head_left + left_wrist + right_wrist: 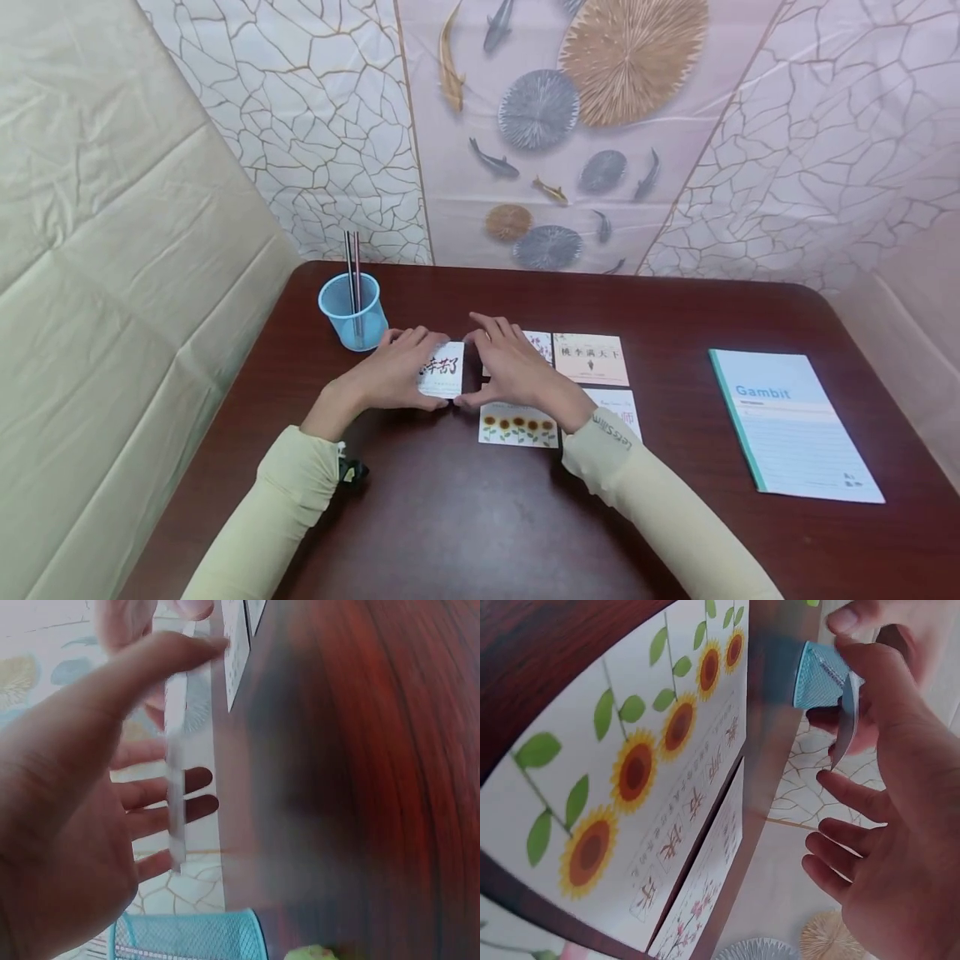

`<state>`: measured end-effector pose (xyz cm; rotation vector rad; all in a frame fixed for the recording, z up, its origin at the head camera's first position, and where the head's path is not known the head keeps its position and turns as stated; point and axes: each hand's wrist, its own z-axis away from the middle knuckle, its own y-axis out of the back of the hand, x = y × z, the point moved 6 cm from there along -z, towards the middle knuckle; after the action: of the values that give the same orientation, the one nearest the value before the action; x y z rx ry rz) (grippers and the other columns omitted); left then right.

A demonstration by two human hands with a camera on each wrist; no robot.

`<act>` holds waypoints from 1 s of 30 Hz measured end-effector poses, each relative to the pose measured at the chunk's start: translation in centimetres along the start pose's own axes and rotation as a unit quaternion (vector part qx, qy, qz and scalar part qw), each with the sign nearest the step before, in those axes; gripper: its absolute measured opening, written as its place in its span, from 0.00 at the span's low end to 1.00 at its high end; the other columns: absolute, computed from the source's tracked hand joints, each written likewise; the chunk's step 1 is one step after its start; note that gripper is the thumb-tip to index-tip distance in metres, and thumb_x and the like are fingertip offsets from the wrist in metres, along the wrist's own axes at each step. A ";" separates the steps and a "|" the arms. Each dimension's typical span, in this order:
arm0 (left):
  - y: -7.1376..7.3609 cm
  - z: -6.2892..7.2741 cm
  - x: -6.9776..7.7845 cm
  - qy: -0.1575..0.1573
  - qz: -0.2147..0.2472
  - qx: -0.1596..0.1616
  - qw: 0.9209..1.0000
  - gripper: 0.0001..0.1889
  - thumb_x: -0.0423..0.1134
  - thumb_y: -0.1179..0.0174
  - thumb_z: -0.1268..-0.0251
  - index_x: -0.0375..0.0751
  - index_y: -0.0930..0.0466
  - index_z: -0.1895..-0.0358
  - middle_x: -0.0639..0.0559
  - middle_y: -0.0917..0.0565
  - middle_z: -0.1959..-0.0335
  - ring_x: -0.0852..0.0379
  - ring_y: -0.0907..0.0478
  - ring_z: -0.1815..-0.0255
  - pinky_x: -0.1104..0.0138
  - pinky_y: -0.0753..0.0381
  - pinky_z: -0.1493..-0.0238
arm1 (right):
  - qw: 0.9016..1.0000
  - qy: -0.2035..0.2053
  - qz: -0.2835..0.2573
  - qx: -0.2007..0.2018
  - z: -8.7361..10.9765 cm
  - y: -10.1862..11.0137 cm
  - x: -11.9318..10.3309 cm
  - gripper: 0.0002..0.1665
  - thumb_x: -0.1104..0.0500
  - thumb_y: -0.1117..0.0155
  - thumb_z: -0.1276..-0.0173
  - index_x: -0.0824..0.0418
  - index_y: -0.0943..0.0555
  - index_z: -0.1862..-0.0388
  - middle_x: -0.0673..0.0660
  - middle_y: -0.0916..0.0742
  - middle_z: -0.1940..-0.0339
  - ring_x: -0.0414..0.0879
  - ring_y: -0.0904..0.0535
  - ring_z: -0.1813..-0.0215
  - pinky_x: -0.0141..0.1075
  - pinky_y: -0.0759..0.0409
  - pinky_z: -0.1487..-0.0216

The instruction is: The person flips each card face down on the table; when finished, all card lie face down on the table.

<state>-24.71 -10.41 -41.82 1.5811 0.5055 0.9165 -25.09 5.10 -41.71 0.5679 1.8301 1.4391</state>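
Note:
My left hand holds a white greeting card with dark red brush characters, thumb at its near edge and fingers at its far edge. Seen edge-on and blurred in the left wrist view, the card could be one or a thin stack. Close by its right edge is my right hand, fingers spread and loosely bent; contact with the card is unclear. Beneath the right hand lie a sunflower card, a blossom card, a peach-toned card and another white card, partly covered by hand and forearm.
A blue mesh pen cup with several thin sticks stands behind the left hand. On the right of the dark wooden table lies a notebook with a green spine. A small dark object is near the left sleeve.

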 end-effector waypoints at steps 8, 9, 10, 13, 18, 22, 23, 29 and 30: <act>0.7 -0.2 1.1 -0.027 0.021 0.012 0.999 0.43 0.57 0.27 0.57 0.42 0.32 0.36 0.51 0.31 0.44 0.54 0.37 0.47 0.52 0.42 0.46 | 0.998 0.045 -0.026 0.043 0.3 0.6 -0.7 0.51 0.26 0.32 0.49 0.62 0.27 0.40 0.62 0.39 0.25 0.56 0.41 0.30 0.52 0.45 0.30; 0.9 -0.2 0.9 -0.025 0.025 0.015 0.999 0.44 0.58 0.26 0.57 0.42 0.33 0.36 0.51 0.31 0.44 0.54 0.38 0.47 0.53 0.41 0.46 | 0.998 0.044 -0.030 0.045 0.3 0.6 -0.7 0.52 0.26 0.32 0.49 0.62 0.28 0.38 0.61 0.39 0.25 0.56 0.41 0.30 0.52 0.45 0.31; 1.1 -0.1 0.7 -0.022 0.035 0.019 0.999 0.45 0.57 0.26 0.57 0.43 0.33 0.34 0.52 0.32 0.44 0.54 0.38 0.47 0.53 0.41 0.47 | 0.998 0.042 -0.033 0.045 0.3 0.6 -0.6 0.53 0.27 0.31 0.49 0.62 0.29 0.37 0.61 0.39 0.25 0.56 0.41 0.30 0.52 0.45 0.30; 1.9 0.3 0.1 -0.014 0.090 0.032 0.995 0.48 0.56 0.25 0.56 0.49 0.38 0.30 0.54 0.33 0.43 0.54 0.38 0.45 0.54 0.41 0.48 | 0.998 0.030 -0.039 0.041 0.3 0.4 -0.3 0.55 0.28 0.30 0.49 0.62 0.31 0.34 0.60 0.38 0.25 0.56 0.40 0.30 0.52 0.45 0.31; 3.3 1.2 -0.6 -0.019 0.230 0.065 0.971 0.46 0.54 0.25 0.52 0.59 0.41 0.28 0.57 0.33 0.36 0.52 0.36 0.38 0.51 0.36 0.41 | 0.998 0.023 -0.052 0.017 0.3 -0.5 -0.2 0.56 0.30 0.28 0.50 0.62 0.34 0.31 0.61 0.37 0.26 0.55 0.40 0.30 0.52 0.42 0.32; 4.1 1.9 -0.9 -0.022 0.316 0.091 0.944 0.45 0.52 0.24 0.51 0.56 0.40 0.29 0.57 0.31 0.35 0.57 0.35 0.37 0.49 0.34 0.38 | 0.998 0.020 -0.058 0.009 0.1 -1.0 -0.3 0.57 0.29 0.29 0.49 0.62 0.34 0.31 0.61 0.37 0.26 0.54 0.41 0.29 0.53 0.41 0.32; 4.2 2.0 -0.9 -0.022 0.325 0.095 0.941 0.45 0.52 0.24 0.51 0.55 0.40 0.30 0.58 0.31 0.36 0.58 0.34 0.38 0.50 0.34 0.38 | 0.998 0.018 -0.057 0.009 0.1 -1.0 -0.3 0.56 0.29 0.29 0.49 0.62 0.33 0.31 0.60 0.37 0.26 0.53 0.41 0.29 0.53 0.41 0.32; 4.6 2.7 -0.9 -0.022 0.341 0.096 0.935 0.47 0.48 0.23 0.52 0.50 0.41 0.29 0.54 0.29 0.38 0.55 0.32 0.40 0.52 0.32 0.41 | 0.998 0.014 -0.067 -0.002 0.0 -1.2 -0.1 0.54 0.27 0.29 0.52 0.59 0.30 0.35 0.57 0.38 0.25 0.52 0.41 0.30 0.52 0.42 0.32; 4.5 2.8 -1.1 -0.026 0.341 0.093 0.935 0.48 0.47 0.23 0.52 0.50 0.42 0.28 0.54 0.29 0.38 0.55 0.31 0.40 0.52 0.32 0.41 | 0.997 0.013 -0.072 -0.005 0.0 -1.2 -0.1 0.53 0.28 0.28 0.52 0.59 0.30 0.36 0.57 0.38 0.25 0.51 0.41 0.30 0.53 0.43 0.32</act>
<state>-23.92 -13.97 -37.81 1.9936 -0.0186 1.3665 -24.94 4.72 -42.86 0.4060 1.8425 1.3650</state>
